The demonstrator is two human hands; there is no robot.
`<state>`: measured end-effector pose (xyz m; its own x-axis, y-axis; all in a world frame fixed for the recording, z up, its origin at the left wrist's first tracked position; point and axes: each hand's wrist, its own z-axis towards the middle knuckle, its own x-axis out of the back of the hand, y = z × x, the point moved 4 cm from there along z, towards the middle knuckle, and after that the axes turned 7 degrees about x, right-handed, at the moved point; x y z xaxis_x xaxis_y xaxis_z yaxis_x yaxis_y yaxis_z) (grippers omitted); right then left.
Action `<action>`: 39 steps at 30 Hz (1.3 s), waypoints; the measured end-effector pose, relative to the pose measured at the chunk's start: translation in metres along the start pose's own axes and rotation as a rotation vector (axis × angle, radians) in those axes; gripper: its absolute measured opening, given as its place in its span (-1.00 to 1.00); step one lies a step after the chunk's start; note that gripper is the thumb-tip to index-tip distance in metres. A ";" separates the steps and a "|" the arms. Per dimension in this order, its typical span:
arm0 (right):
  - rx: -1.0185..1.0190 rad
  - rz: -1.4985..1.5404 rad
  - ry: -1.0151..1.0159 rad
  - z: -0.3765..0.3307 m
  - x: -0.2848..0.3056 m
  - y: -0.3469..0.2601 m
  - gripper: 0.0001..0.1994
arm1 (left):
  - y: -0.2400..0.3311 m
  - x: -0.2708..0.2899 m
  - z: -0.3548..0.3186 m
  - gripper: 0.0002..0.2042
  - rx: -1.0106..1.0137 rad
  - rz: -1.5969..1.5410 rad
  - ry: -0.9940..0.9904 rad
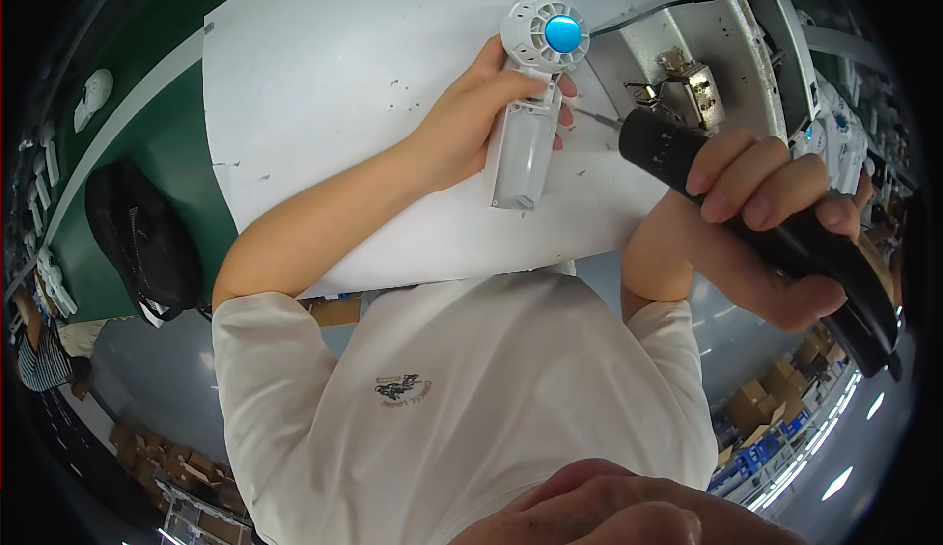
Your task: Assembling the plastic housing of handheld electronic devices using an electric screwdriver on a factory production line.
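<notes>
My left hand [478, 113] is closed around the neck of a white handheld fan [521, 157]. Its round slotted head carries a blue disc [563, 33] and points away from me. The lower handle shows an open, hollow-looking face. In my right hand [761, 201] is a black electric screwdriver [668, 145], with the fingers wrapped round its body. Its thin metal bit points left at the fan's neck, near my left fingertips. Whether the bit touches the fan I cannot tell.
White paper [324, 83] covers much of the green table [138, 280]. A metal fixture [697, 93] in an open metal housing stands at the right. A black pouch [142, 236] lies left; a white fan part [94, 98] sits farther back. More white fans [840, 137] are at the far right.
</notes>
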<state>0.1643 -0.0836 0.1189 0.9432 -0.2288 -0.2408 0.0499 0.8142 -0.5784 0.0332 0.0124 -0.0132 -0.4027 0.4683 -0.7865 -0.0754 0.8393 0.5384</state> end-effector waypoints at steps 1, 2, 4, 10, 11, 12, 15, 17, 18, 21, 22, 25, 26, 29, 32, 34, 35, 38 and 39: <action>0.014 -0.011 0.009 0.001 0.002 -0.002 -0.57 | -0.001 0.000 0.000 -0.54 0.001 -0.017 -0.014; 0.015 -0.017 0.012 0.000 0.003 -0.002 -0.57 | -0.001 -0.001 0.001 -0.54 0.006 -0.015 -0.019; 0.015 -0.029 -0.014 -0.001 0.002 0.008 -0.58 | -0.002 -0.002 0.001 -0.49 -0.015 0.079 -0.001; 0.008 -0.049 0.014 -0.006 0.004 0.033 -0.64 | -0.003 -0.004 0.000 -0.42 -0.037 0.193 0.026; 0.007 -0.053 0.030 -0.007 0.004 0.036 -0.65 | -0.003 -0.005 0.000 -0.41 -0.037 0.199 0.027; 0.010 -0.050 0.029 -0.008 0.004 0.039 -0.65 | -0.002 -0.004 0.000 -0.41 -0.041 0.202 0.028; -0.062 -0.012 0.108 -0.011 0.006 0.052 -0.69 | -0.002 0.001 -0.003 -0.41 -0.003 0.224 0.009; -0.084 -0.004 0.133 -0.013 0.004 0.055 -0.71 | -0.003 0.002 -0.003 -0.41 0.009 0.231 -0.001; -0.078 -0.023 0.123 -0.013 0.002 0.055 -0.72 | -0.003 0.002 -0.003 -0.41 0.005 0.224 -0.001; -0.058 -0.078 0.094 -0.014 -0.006 0.055 -0.75 | -0.003 0.002 -0.002 -0.41 -0.007 0.206 0.006; -0.057 -0.081 0.096 -0.014 -0.006 0.055 -0.75 | -0.003 0.002 -0.002 -0.41 -0.005 0.207 0.003; -0.049 -0.072 0.035 -0.015 -0.009 0.056 -0.75 | -0.004 0.001 -0.001 -0.41 0.008 0.175 -0.019; -0.046 -0.071 0.015 -0.015 -0.011 0.056 -0.75 | -0.004 0.001 -0.001 -0.41 0.012 0.165 -0.028; -0.087 -0.095 0.068 -0.005 -0.013 0.049 -0.77 | -0.006 -0.001 -0.001 -0.41 -0.015 0.207 -0.013; 0.016 -0.191 0.090 0.019 0.010 -0.003 -0.78 | -0.005 -0.003 0.001 -0.41 -0.055 0.242 0.006; 0.069 -0.213 0.085 0.022 0.017 -0.013 -0.76 | -0.005 -0.003 0.001 -0.42 -0.048 0.225 -0.011; 0.084 -0.512 0.107 0.022 0.019 -0.011 -0.78 | -0.006 -0.003 0.002 -0.42 -0.037 0.216 -0.024; 0.065 -0.628 0.092 0.019 0.020 -0.009 -0.75 | -0.007 -0.002 0.002 -0.42 -0.035 0.213 -0.033; 0.032 -0.448 0.063 0.018 0.019 -0.007 -0.71 | -0.007 -0.002 0.002 -0.42 -0.039 0.221 -0.033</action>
<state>0.1879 -0.0839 0.1325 0.8046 -0.5935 -0.0195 0.4598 0.6435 -0.6120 0.0364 0.0063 -0.0163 -0.3837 0.6489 -0.6570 -0.0240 0.7042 0.7096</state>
